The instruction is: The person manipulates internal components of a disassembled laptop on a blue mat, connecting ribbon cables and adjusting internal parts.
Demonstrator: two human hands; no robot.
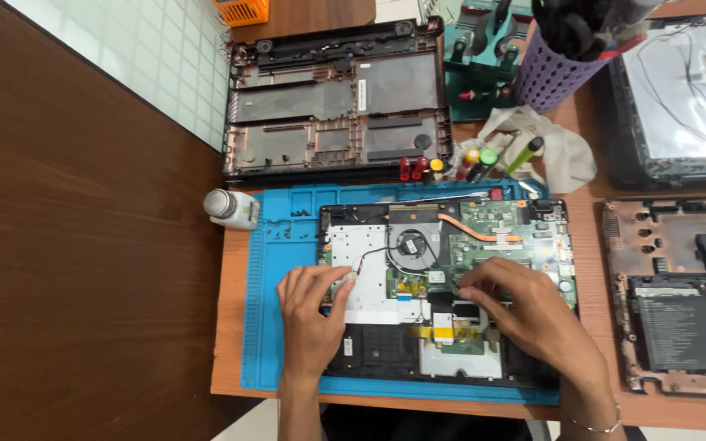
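A: L hand (pixel 310 314)?
B: Fingertips pinched on a small white connector (pixel 345 280) at the opened laptop (pixel 447 290) on the blue mat (pixel 275 327), wrist low.
A: R hand (pixel 525 314)?
B: Fingers curled down, pressing the green board (pixel 500 241) near the fan (pixel 413 245); can't tell if it grips anything.
A: Tip?
B: I'd pull straight, steady the board, no yanking the wire.

bottom cover (pixel 337 98) behind mat | white bottle (pixel 233 208) left | screwdrivers (pixel 451 166) | purple basket (pixel 551 73) | cloth (pixel 561 151)

Wooden table (pixel 230 343) carries blue mat (pixel 263 327), white bottle (pixel 233 208), laptop shells (pixel 337 98)
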